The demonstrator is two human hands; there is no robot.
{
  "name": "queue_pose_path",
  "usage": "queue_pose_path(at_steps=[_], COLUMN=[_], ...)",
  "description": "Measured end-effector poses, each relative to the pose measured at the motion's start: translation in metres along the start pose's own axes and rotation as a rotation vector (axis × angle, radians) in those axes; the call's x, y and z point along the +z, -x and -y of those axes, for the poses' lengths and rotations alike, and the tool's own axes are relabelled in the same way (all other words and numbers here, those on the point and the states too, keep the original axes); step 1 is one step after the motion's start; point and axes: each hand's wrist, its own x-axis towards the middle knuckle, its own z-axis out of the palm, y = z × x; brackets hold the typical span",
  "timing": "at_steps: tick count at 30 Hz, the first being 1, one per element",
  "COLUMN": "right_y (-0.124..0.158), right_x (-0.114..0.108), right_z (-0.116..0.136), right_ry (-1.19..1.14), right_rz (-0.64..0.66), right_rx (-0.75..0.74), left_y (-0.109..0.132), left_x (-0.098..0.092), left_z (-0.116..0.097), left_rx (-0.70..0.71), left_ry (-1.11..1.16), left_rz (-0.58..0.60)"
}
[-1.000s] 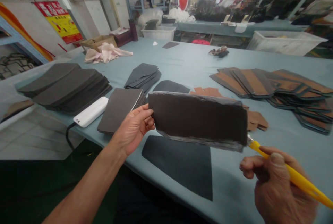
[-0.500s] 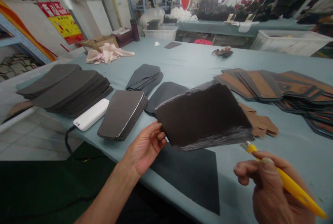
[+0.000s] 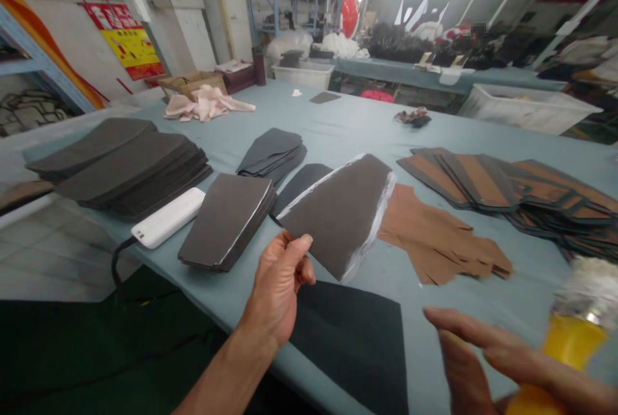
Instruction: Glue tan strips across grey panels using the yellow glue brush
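Note:
My left hand (image 3: 280, 286) grips the lower end of a dark grey tapered panel (image 3: 335, 212), whose long edges are streaked with white glue. At the bottom right, my right hand (image 3: 502, 357) is blurred, with its fingers spread around a yellow-handled brush (image 3: 574, 331). The brush's silvery tip points up toward the camera. Below the panel lies a black sheet (image 3: 352, 344), and to its right are loose brown cut pieces (image 3: 434, 238). A stack of grey panels (image 3: 226, 222) with a white edge sits just left of my left hand.
A white power bank (image 3: 167, 217) with a black cable lies on the blue-grey table (image 3: 338, 125). Large dark stacks (image 3: 120, 167) sit at the left, and brown-and-black panels (image 3: 506, 186) at the right. White bins and a distant co-worker stand beyond the table.
The panel has turned from lying sideways to pointing upward, showing its white edge. The brush has swung up toward the camera, and the brown pieces are now uncovered.

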Motion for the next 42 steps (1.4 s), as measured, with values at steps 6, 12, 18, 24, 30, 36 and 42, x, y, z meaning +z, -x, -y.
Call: queue_pose_path(at_steps=[6, 12, 18, 24, 30, 36, 42], right_y=[-0.04, -0.046, -0.044, -0.043, -0.041, -0.042, -0.048], right_x=[0.034, 0.045, 0.045, 0.042, 0.04, 0.036, 0.03], right_z=[0.034, 0.027, 0.014, 0.01, 0.008, 0.006, 0.005], right_ry=[0.314, 0.468, 0.486, 0.433, 0.402, 0.267, 0.282], right_rz=[0.171, 0.188, 0.184, 0.149, 0.09, 0.006, -0.211], right_rx=[-0.478, -0.505, -0.499, -0.468, -0.419, -0.316, 0.069], left_y=[0.011, 0.026, 0.036, 0.044, 0.055, 0.066, 0.054], left_x=[0.018, 0.041, 0.05, 0.047, 0.053, 0.058, 0.022], left_z=[0.02, 0.032, 0.039, 0.033, 0.028, 0.029, 0.033], left_rx=[0.033, 0.032, 0.055, 0.119, 0.333, 0.386, 0.399], left_ry=[-0.016, 0.086, 0.02, -0.151, -0.268, -0.325, -0.398], left_rz=[0.04, 0.182, 0.176, 0.227, 0.2, 0.245, 0.178])
